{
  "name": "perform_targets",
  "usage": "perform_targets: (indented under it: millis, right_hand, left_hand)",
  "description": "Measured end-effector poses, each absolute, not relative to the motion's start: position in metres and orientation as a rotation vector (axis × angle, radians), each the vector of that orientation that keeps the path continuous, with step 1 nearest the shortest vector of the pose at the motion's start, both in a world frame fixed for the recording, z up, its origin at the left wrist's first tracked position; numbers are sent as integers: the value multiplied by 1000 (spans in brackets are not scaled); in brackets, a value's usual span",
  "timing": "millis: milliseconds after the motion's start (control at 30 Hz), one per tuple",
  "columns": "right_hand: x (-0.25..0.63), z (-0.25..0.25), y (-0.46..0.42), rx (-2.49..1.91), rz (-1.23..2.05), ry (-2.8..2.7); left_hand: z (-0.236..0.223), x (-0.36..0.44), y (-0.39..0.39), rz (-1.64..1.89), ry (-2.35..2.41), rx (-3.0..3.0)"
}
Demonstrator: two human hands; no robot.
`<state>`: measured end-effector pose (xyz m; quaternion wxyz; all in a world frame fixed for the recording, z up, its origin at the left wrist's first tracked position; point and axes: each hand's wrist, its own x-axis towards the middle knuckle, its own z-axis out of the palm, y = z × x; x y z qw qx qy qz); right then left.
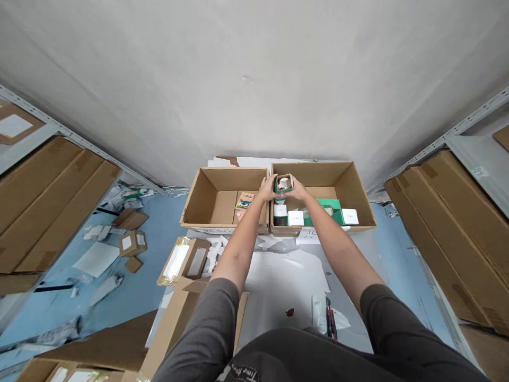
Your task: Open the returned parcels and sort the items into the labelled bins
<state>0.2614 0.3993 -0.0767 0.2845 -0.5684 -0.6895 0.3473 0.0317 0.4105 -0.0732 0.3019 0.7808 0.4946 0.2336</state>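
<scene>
My left hand [269, 189] and my right hand [296, 188] grip a small green box [283, 185] from its two sides. Its top is open, and something pale and pink shows inside, too small to name. The box is held over the left part of the right cardboard carton [363, 204]. In that carton lie several green boxes [329, 204] with white ends, along its near side. The left cardboard carton [201, 193] stands beside it, with a colourful printed box [243, 201] inside near its right wall.
Small taped cartons [186, 260] stand left on the white table [282, 286], near an open carton [178, 307]. A red-and-black tool [331, 318] lies close to my body. Shelves with large cartons [449, 223] flank both sides. Paper scraps and boxes [133, 242] litter the blue floor.
</scene>
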Motion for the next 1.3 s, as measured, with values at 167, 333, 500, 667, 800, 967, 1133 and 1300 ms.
perform_targets:
  millis: [167, 333, 500, 667, 800, 967, 1133, 1300]
  right_hand:
    - [272, -75, 384, -1486, 1044, -1857]
    - [282, -50, 362, -1504, 962, -1920]
    - [285, -14, 341, -1506, 836, -1977]
    - [272, 11, 320, -1425, 704, -2039]
    - [241, 16, 294, -1293, 631, -2120]
    - [191, 19, 243, -1195, 629, -2205]
    - [147, 26, 179, -1187, 617, -2272]
    - [101, 20, 92, -1274, 589, -2284]
  left_hand:
    - [-64, 21, 395, 625, 1342, 2000]
    - [-39, 9, 363, 676, 1401, 2004]
    - [-4, -18, 323, 721, 1472, 2015]
    - [29, -58, 278, 706, 1588, 2052]
    - [42, -90, 231, 674, 1658, 2087]
    - [42, -124, 165, 685, 1693, 2083]
    - [32, -166, 98, 757, 1660, 2077]
    - [8, -213, 24, 717, 1620, 2059]
